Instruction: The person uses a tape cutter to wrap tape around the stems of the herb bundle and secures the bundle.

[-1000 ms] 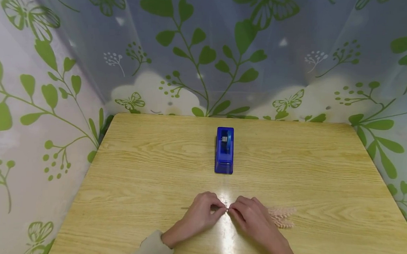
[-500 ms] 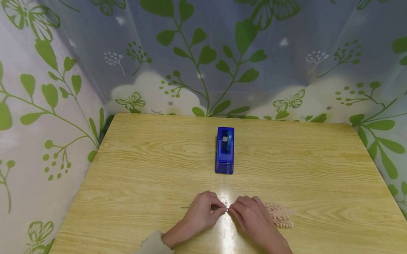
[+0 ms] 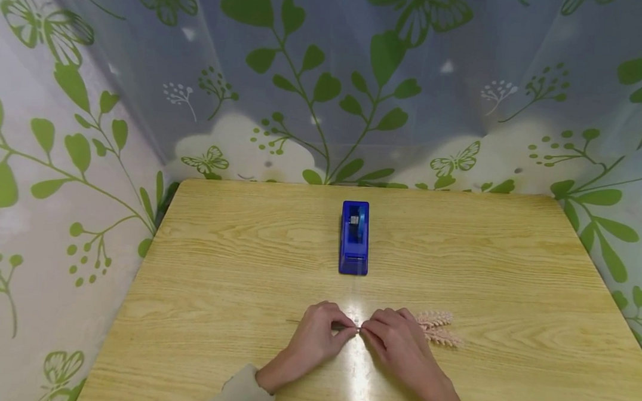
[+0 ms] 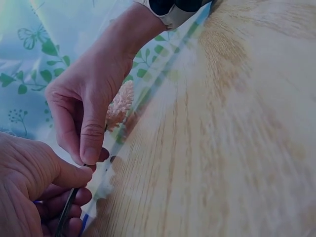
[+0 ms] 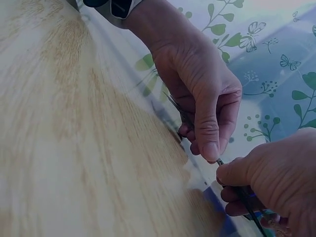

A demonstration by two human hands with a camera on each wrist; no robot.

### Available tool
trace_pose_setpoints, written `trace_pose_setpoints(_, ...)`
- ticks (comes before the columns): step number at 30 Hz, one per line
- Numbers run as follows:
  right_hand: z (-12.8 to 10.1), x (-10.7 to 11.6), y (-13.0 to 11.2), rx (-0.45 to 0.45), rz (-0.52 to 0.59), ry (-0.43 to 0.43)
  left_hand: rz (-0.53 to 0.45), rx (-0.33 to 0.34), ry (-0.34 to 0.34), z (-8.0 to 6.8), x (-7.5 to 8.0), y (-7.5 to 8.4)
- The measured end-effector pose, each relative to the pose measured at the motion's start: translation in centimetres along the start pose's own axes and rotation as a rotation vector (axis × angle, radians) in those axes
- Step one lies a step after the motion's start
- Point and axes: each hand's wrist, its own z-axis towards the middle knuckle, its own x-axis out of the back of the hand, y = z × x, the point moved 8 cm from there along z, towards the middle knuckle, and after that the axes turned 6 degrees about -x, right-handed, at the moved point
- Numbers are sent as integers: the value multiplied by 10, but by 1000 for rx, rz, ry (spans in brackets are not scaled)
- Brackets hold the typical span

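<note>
Pale pink, wheat-like dried sprigs [image 3: 438, 329] stick out to the right from behind my right hand [image 3: 398, 341] in the head view. Their thin dark stems [image 4: 66, 212] run between both hands. My left hand [image 3: 317, 338] pinches the stems between thumb and fingers. Close beside it, the right thumb and fingers pinch them too, with the fingertips nearly meeting. Stem ends [image 5: 174, 102] poke out past the left hand in the right wrist view. Most of the stem length is hidden by fingers.
A blue tape dispenser [image 3: 354, 238] stands on the wooden table [image 3: 232, 262] beyond the hands, its front towards me. Patterned curtains [image 3: 325, 93] with green leaves and butterflies hang behind the table and along its sides.
The pink heads have turned about the stem: they bunched up, then show as two separate sprigs sitting slightly higher. Both hands stay in nearly the same place.
</note>
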Motion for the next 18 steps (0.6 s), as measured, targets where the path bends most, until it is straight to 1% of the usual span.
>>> trace_pose_setpoints(4,0,1,1,10,12,19,-4,15,-9,0,-1,-1)
trace_pose_setpoints(12,0,6,-2,51,35,85,24,-28,-62,1,-3,6)
trace_pose_setpoints(14,0,6,-3,49,38,88,31,-25,-64,1,-2,5)
trace_pose_setpoints(18,1,3,-4,6,51,68,25,-14,-46,0,-1,2)
